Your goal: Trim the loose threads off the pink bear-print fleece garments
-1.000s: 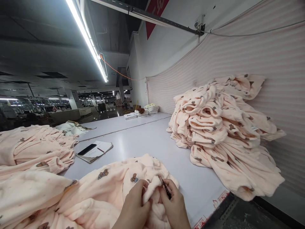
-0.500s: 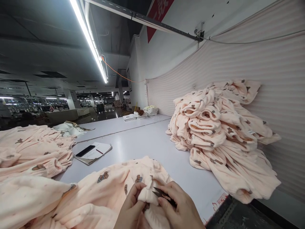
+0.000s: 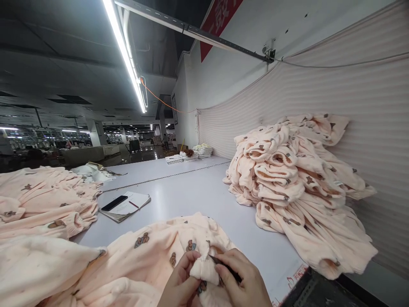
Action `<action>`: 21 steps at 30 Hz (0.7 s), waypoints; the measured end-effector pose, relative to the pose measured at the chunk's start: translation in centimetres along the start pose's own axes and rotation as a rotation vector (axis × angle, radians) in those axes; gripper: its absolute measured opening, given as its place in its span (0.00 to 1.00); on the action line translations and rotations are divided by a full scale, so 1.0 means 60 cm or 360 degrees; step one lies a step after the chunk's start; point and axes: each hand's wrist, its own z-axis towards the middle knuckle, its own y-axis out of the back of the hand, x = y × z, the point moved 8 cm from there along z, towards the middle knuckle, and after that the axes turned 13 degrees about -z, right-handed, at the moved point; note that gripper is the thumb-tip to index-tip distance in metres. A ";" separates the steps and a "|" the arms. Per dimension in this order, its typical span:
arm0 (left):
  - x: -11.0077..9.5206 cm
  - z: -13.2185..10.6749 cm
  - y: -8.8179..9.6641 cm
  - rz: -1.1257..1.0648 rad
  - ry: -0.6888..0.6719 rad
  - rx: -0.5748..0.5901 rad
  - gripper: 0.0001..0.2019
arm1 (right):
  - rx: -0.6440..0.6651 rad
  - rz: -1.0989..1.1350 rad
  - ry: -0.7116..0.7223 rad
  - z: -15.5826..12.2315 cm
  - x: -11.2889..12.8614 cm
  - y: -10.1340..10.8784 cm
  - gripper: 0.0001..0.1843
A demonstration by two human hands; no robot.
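Clothing workshop: heaped pink garments (image 3: 281, 187)

Bunched pink garment (image 3: 159, 249); dark snips (image 3: 230, 269)

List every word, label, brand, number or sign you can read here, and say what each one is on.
"鼓": on the red banner on the wall; the mark to its left is partly hidden.
Red print at the table edge: too blurred to read.
Writing on the open notebook: too small.
White tag in the right garment pile: too small.
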 end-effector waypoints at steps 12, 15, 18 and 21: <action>-0.074 -0.034 -0.031 0.1110 -0.0758 -0.0049 0.24 | 0.0142 -0.0057 0.0078 0.002 0.027 0.010 0.14; -0.079 -0.039 -0.039 0.1296 -0.0818 -0.0010 0.26 | 0.0160 -0.0129 0.0074 0.006 0.042 0.017 0.14; -0.079 -0.041 -0.044 0.1368 -0.0858 0.0052 0.28 | 0.0161 -0.0236 0.0085 0.009 0.054 0.025 0.17; -0.076 -0.040 -0.044 0.1308 -0.0865 0.0072 0.27 | 0.0062 -0.0332 0.0022 0.008 0.049 0.032 0.15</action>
